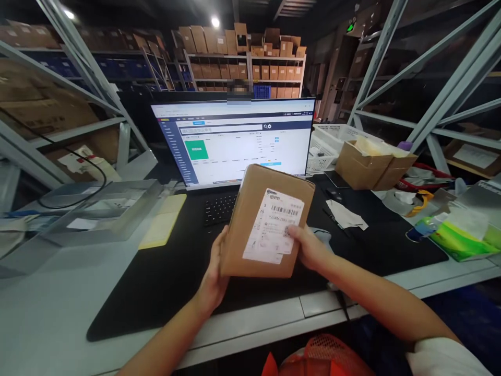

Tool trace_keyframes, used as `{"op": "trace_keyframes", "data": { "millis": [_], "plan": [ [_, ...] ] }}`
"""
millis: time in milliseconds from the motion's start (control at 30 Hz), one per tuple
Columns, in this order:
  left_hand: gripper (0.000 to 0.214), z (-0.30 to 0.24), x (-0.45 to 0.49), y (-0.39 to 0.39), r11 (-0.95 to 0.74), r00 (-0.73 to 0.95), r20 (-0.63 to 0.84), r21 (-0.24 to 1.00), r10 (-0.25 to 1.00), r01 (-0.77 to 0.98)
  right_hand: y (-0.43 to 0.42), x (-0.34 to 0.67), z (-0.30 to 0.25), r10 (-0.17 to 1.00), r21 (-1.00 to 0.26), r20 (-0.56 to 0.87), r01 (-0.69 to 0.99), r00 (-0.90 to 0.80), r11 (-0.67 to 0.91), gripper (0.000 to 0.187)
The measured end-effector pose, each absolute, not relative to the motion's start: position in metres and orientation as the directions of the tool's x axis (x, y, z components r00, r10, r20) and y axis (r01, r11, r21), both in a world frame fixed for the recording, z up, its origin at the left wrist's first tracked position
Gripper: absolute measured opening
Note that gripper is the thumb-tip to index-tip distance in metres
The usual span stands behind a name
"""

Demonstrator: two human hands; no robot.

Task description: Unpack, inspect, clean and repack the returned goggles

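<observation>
A brown cardboard box [242,245] is held up over the desk in both hands, tilted, its labelled face toward me. My left hand [214,277] grips the box's left side near the lower corner. On the right edge, my right hand [311,248] holds on with its thumb over the white shipping label [270,230]. The fingers behind the box are hidden. Behind the box stand a black keyboard [217,210], partly covered, and a lit monitor [235,141]. A computer mouse [323,237] shows just past my right hand.
A black desk mat [156,292] covers much of the desk. To the left lie a yellow-edged pad [163,222] and a clear tray [113,209]. White baskets [321,151], an open carton [358,164], a crumpled tissue [348,214] and a green packet [462,240] are on the right.
</observation>
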State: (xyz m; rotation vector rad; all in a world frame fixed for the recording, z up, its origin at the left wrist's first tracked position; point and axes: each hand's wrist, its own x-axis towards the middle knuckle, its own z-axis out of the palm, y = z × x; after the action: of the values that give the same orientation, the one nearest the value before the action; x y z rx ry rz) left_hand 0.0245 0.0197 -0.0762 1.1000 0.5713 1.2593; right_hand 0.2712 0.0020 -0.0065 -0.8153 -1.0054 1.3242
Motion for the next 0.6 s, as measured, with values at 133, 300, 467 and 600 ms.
{"op": "trace_keyframes", "data": {
  "millis": [133, 300, 467, 600],
  "plan": [
    [0.107, -0.062, 0.013, 0.037, 0.007, 0.410, 0.165, 0.923, 0.897, -0.385, 0.010, 0.268, 0.005, 0.988, -0.954, 0.054, -0.299, -0.144, 0.008, 0.070],
    [0.107, -0.058, 0.014, 0.041, 0.078, 0.442, 0.118, 0.913, 0.889, -0.400, 0.012, 0.259, 0.004, 0.977, -0.997, 0.067, 0.025, -0.204, 0.074, 0.086],
    [0.112, -0.052, 0.021, 0.036, 0.019, 0.268, 0.126, 0.876, 0.955, -0.481, -0.020, 0.315, 0.016, 0.979, -0.658, 0.204, 0.743, 0.021, 0.121, 0.044],
    [0.120, -0.050, 0.019, 0.041, -0.068, 0.160, 0.151, 0.900, 0.976, -0.431, -0.055, 0.373, 0.003, 0.932, -0.382, 0.090, 0.876, 0.351, -0.294, 0.047]
  ]
}}
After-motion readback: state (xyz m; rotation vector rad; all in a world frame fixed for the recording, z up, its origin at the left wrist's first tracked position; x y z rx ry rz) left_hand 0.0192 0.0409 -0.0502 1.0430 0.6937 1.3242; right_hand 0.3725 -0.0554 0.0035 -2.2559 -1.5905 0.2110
